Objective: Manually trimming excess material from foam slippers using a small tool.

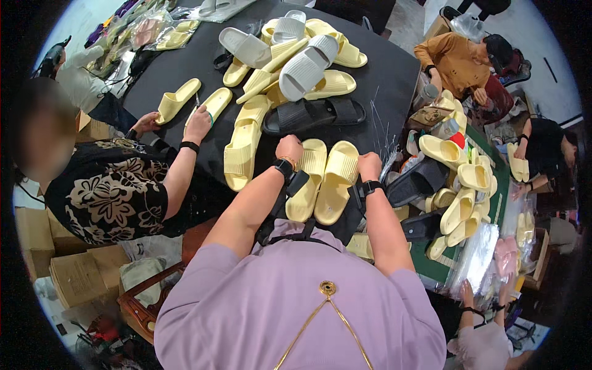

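Two pale yellow slide slippers (338,183) lie side by side in front of me, toes pointing away. My left hand (290,150) is closed at the outer edge of the left yellow slipper (306,185), near its toe. Beside the strap of the right one, my right hand (370,166) is closed against its outer edge. The fingertips of both hands are hidden. A black slipper (296,117) lies just beyond my left hand, and another yellow slipper (240,157) is to its left. Thin white strands (385,145) stick up beyond my right hand.
A pile of yellow and grey slippers (308,65) covers the far part of the black table (179,65). At my left, a co-worker's hands (198,125) handle a yellow pair. On the right, slippers (459,209) are heaped on a green mat (435,268), with other people around it.
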### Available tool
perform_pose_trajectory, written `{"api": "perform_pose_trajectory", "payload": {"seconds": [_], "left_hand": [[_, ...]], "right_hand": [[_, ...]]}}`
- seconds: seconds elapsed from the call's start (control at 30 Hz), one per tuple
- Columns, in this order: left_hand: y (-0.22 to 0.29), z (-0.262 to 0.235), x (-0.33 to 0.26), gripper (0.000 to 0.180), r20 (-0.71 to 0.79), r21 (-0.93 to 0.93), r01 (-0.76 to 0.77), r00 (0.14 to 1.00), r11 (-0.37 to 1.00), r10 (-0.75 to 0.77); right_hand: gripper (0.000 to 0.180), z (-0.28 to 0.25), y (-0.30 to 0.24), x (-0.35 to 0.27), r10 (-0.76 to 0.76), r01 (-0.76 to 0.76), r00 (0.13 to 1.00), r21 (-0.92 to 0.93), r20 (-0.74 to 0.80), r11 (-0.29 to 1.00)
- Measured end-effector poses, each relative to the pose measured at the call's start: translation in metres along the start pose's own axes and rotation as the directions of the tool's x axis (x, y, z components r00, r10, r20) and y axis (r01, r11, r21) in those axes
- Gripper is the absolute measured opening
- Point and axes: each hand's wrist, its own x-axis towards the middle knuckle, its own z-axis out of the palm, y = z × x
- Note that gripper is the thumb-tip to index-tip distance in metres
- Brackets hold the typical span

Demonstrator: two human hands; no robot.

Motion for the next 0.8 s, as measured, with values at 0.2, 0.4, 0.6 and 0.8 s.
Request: {"api": "perform_pose_trajectory", "payload": {"seconds": [0.2, 0.4, 0.6, 0.8], "left_hand": [[0.019, -0.007, -0.008, 0.018, -0.078, -0.037, -0.016, 0.997, 0.999, 0.013], [0.023, -0.002, -0.019, 0.016, -0.088, -0.259, -0.342, 0.940, 0.903, 0.331], [0.044, 0.024, -0.039, 0.016, -0.043, -0.177, -0.423, 0.905, 0.889, 0.422], [0.040, 0.025, -0.038, 0.015, -0.088, -0.325, -0.368, 0.929, 0.871, 0.359]], "right_hand": [[0.024, 0.001, -0.003, 0.012, -0.096, 0.098, 0.995, 0.073, -0.031, 0.993], [0.015, 0.010, -0.048, -0.004, -0.387, 0.371, 0.920, 0.457, -0.063, 0.808], [0.012, 0.035, -0.045, -0.014, -0.509, 0.437, 0.860, 0.472, 0.031, 0.766], [0.011, 0.031, -0.044, -0.013, -0.460, 0.327, 0.881, 0.560, 0.111, 0.761]]}}
